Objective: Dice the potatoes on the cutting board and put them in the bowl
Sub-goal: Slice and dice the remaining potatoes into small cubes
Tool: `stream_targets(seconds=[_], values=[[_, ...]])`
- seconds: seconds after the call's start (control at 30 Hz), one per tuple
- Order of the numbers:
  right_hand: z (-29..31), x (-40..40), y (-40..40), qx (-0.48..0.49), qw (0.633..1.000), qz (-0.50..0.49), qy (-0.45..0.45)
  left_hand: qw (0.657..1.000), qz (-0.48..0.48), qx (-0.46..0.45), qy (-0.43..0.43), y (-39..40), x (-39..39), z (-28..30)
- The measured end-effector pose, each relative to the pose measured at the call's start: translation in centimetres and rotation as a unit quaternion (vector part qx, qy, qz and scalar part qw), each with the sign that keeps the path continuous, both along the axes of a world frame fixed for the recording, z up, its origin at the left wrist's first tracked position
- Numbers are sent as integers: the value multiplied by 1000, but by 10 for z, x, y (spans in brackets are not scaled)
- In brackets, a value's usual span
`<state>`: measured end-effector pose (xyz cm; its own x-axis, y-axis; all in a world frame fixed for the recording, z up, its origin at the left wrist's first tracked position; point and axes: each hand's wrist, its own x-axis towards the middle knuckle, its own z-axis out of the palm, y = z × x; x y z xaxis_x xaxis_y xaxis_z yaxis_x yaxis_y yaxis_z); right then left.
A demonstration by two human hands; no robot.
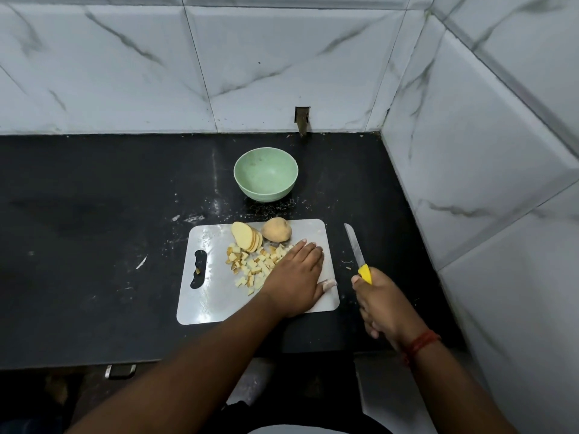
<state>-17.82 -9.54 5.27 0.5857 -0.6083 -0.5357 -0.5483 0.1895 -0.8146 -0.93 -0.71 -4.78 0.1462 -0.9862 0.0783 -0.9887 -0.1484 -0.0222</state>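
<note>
Nearest me, my right hand (380, 303) grips the yellow handle of the knife (357, 250), held off the right side of the board (216, 303). My left hand (296, 277) lies flat with straight fingers against the pile of potato cubes (252, 267). Past them lean some slices (246, 236), and a whole potato (276, 229) sits beside those. Farther back, the green bowl (265, 173) has nothing in it. I think I'm gathering cubes; next they need lifting into the bowl.

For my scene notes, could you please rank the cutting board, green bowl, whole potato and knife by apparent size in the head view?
Largest to smallest:
1. cutting board
2. green bowl
3. knife, partly hidden in the right hand, so unsure
4. whole potato
</note>
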Motion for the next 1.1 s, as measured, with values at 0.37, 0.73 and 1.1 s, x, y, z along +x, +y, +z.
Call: stream_targets(seconds=[0.37,0.73,1.1], values=[[-4,16,4,-8,999,31,-11,961,163,-189,116,43,37,21],[-20,27,11,-11,996,82,32,946,269,-18,178,58,109,30],[-17,24,14,-23,995,91,41,941,294,-59,159,64,107,28]])
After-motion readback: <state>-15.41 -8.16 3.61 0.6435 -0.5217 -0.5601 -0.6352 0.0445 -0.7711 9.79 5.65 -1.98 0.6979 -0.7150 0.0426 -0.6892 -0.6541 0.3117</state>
